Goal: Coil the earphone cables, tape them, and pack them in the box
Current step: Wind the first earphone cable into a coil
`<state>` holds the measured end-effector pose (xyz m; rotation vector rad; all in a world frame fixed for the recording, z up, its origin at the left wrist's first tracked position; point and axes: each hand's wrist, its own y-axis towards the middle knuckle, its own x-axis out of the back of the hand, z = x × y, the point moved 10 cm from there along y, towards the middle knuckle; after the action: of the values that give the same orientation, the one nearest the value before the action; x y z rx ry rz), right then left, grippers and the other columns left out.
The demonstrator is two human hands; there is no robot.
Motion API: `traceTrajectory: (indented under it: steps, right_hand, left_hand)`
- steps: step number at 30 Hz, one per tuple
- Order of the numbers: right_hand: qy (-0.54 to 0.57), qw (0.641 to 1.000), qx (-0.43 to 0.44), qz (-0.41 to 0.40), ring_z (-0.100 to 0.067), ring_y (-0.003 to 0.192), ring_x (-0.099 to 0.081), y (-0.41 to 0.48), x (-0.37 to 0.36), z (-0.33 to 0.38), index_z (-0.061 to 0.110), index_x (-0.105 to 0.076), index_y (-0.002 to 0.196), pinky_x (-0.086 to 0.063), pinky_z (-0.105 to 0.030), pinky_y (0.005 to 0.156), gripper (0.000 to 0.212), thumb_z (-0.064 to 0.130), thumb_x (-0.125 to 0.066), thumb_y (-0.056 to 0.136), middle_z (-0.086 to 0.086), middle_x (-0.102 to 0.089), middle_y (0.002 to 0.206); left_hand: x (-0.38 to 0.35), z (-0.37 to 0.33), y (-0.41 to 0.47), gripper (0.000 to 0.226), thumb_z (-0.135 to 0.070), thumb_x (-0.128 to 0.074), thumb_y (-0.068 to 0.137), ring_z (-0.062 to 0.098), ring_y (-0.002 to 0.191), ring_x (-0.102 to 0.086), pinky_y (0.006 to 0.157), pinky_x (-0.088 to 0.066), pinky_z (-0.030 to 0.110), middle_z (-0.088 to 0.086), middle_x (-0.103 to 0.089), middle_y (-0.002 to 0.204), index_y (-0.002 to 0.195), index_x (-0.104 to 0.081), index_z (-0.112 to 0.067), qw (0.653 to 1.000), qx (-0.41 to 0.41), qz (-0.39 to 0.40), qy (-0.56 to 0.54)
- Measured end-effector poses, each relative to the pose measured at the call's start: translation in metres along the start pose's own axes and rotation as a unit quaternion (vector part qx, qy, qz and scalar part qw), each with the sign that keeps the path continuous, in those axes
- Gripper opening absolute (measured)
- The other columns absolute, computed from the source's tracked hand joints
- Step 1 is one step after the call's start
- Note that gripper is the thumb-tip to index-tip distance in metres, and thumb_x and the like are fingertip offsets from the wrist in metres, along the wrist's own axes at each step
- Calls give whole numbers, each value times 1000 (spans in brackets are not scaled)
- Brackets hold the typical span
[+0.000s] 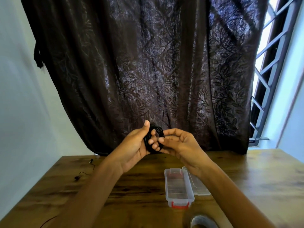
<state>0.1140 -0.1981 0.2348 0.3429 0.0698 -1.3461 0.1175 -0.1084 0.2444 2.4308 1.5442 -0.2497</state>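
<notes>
1. While I watch, left hand (134, 143) grips the coiled black earphone cable (156, 139) above the table; right hand (179, 143), fingers half-curled, pinches its edge.
2. Clear plastic box (178, 186) lies open below, lid (197, 185) beside, tape roll (203, 222) near.
3. Loose black earphone wire (83, 174) lies left on the brown wooden table (139, 186); dark leaf-patterned curtain (148, 71) behind.

Daylight is admitted through the barred window (273, 66) at right, where the panes are blown out. The dark curtain (148, 63) is dimly lit with a faint sheen. Wide-angle bowing is seen at the edges; the tape roll (203, 222) at the table's (139, 195) near edge is blurred.
</notes>
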Motion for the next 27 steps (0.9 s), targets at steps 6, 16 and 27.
traceTrajectory:
  steps: [6,16,27]
  right_hand:
    - [97,994,-42,-15,-14,65,-68,1,5,-27,7,-54,87,-57,-24,60,13,-5,-58,82,-6,-70,70]
    - [22,993,-105,-57,-17,70,-69,-14,11,-117,6,-58,80,-59,-32,68,12,-4,-64,79,-6,-70,73]
    - [-5,954,-259,-149,-18,78,-66,-65,24,-252,7,-60,81,-51,-18,52,10,-1,-66,81,-10,-66,84]
  left_hand:
    - [28,24,-4,42,-41,-34,96,10,59,-55,66,-48,22,-4,-48,52,76,-56,-12,995,53,-62,60]
    - [98,121,-20,40,-42,-28,99,13,57,-42,52,-34,25,1,-42,59,109,-51,-11,945,215,-197,146]
    - [132,237,-70,38,-36,-45,95,13,94,-56,63,-44,22,0,-57,108,127,-46,-15,901,354,-95,231]
